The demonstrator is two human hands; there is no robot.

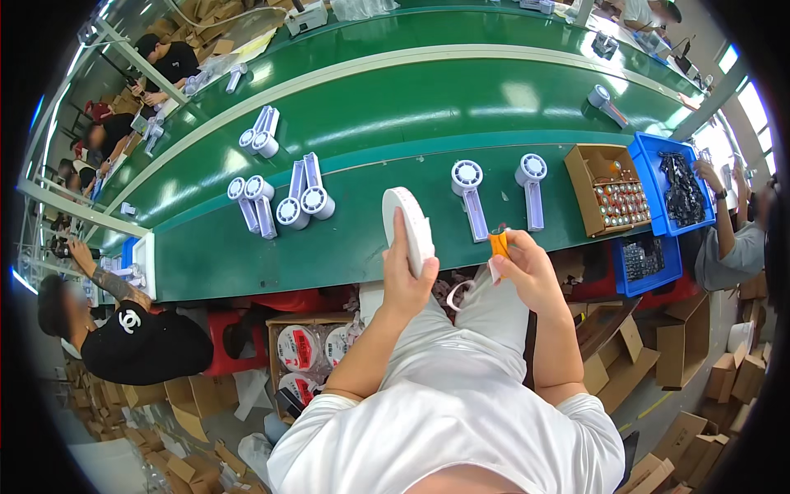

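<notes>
While right fingers (523, 240) pinch an orange battery (499, 244), a carton (583, 196) holds cylindrical cells (619, 206).

1. White tape roll (420, 226): flat, disc-shaped; gripped on edge, slightly tilted, in left hand (403, 281).
2. Orange cylinder (499, 244): short, dark at upper end; pinched roughly upright in right hand (533, 270).
3. White strip (450, 297): narrow, curled into open loop; hanging below and left of orange cylinder.

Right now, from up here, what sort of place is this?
Probably a factory: there's a long green table, several matching handheld fans on it, and other people alongside.
</notes>
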